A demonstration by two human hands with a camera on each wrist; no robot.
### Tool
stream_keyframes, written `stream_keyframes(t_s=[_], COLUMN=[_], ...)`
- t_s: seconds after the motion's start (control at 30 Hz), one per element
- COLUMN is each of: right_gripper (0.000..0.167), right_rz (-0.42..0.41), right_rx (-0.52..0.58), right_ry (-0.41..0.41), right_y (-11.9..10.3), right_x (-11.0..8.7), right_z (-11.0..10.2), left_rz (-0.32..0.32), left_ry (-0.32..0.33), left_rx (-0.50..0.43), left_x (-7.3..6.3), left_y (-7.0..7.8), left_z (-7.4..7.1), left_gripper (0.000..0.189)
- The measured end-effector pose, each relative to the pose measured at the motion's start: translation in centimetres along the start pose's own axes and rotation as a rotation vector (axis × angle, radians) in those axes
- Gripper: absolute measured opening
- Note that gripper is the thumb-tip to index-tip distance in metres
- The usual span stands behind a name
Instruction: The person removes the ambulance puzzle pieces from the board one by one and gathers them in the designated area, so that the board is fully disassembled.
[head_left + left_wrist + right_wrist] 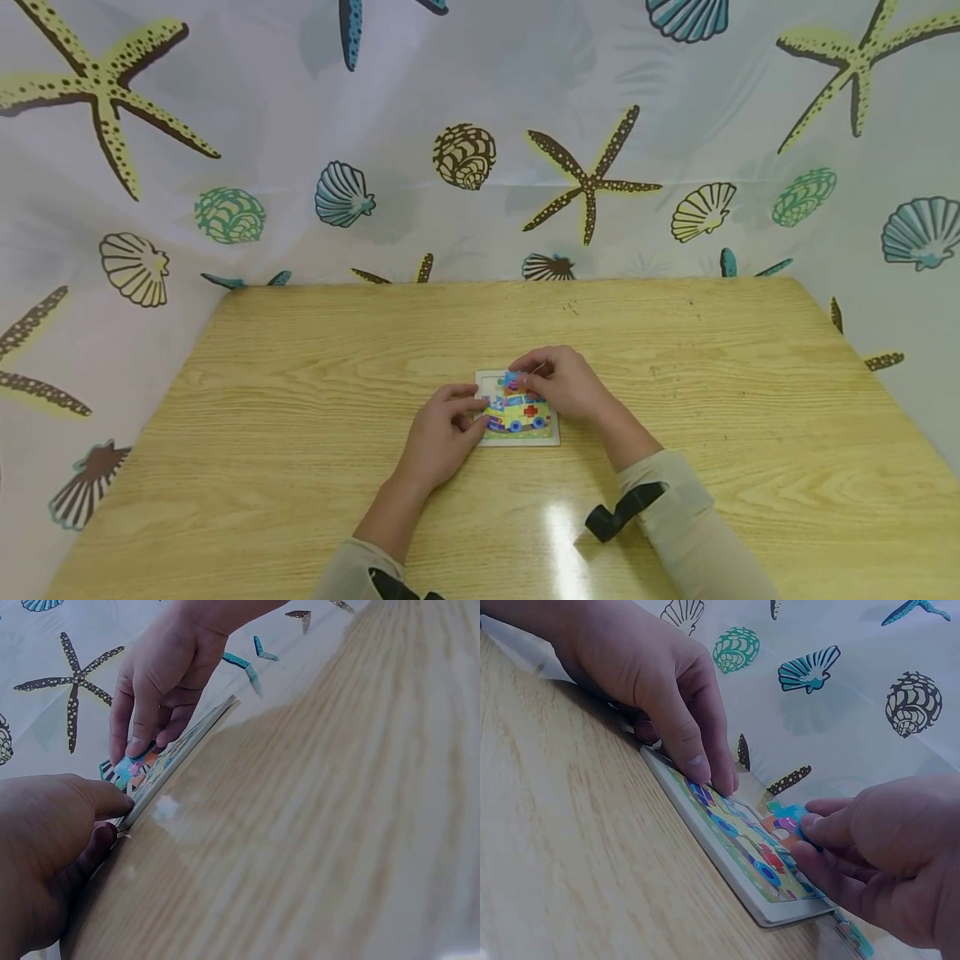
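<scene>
A jigsaw puzzle (525, 433) in a pale frame, with a yellow ambulance picture, lies on the table. My left hand (442, 433) rests at its left side, thumb and index finger touching the upper surface in the right wrist view. Above the puzzle's far part, my right hand (566, 383) pinches a blue and orange puzzle piece (784, 823) between thumb and fingers. That piece (133, 771) is tilted and partly covered by the fingertips. The puzzle's upper right area is hidden by the right hand in the head view.
Beside the frame, under my right hand, a colourful puzzle piece (859, 941) shows partly. The wooden table (300, 358) extends around the puzzle. Behind it hangs a white cloth (420, 92) printed with shells and starfish. A black strap (626, 510) is on the right sleeve.
</scene>
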State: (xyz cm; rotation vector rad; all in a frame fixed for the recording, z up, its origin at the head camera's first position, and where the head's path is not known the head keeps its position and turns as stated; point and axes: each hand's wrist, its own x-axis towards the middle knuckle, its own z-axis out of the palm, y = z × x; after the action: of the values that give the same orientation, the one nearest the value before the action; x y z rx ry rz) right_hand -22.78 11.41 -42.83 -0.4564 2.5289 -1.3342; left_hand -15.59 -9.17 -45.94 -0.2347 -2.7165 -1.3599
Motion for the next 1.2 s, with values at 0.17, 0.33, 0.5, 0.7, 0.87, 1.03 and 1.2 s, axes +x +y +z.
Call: stream_keyframes(t_s=[0.17, 0.33, 0.5, 0.7, 0.87, 1.03, 1.2], right_gripper=[0.017, 0.018, 0.019, 0.018, 0.018, 0.019, 0.019], right_rz=[0.043, 0.068, 0.082, 0.040, 0.040, 0.046, 0.058], right_rx=[0.119, 0.174, 0.199, 0.076, 0.026, 0.030, -0.001], right_ry=[-0.011, -0.025, -0.036, -0.028, -0.038, -0.029, -0.013], right_y=[-0.1, -0.2, -0.4, -0.2, 0.3, 0.8, 1.3], right_x=[-0.1, -0.1, -0.2, -0.3, -0.5, -0.8, -0.9], right_z=[0.0, 0.0, -0.3, -1.1, -2.2, -3.5, -4.5], left_rz=[-0.002, -0.004, -0.005, -0.016, -0.019, -0.012, -0.009], left_ry=[0.002, 0.002, 0.003, 0.002, 0.001, 0.009, 0.017], left_rx=[-0.004, -0.003, -0.003, -0.009, -0.010, -0.012, -0.008], left_x=[0.1, 0.1, 0.1, 0.1, 0.0, 0.0, 0.0], left_y=[0.0, 0.0, 0.1, 0.1, 0.0, -0.1, -0.1], left_z=[-0.1, -0.1, -0.1, -0.1, 0.0, 0.0, 0.1], left_gripper=[0.021, 0.021, 0.021, 0.021, 0.021, 0.020, 0.020])
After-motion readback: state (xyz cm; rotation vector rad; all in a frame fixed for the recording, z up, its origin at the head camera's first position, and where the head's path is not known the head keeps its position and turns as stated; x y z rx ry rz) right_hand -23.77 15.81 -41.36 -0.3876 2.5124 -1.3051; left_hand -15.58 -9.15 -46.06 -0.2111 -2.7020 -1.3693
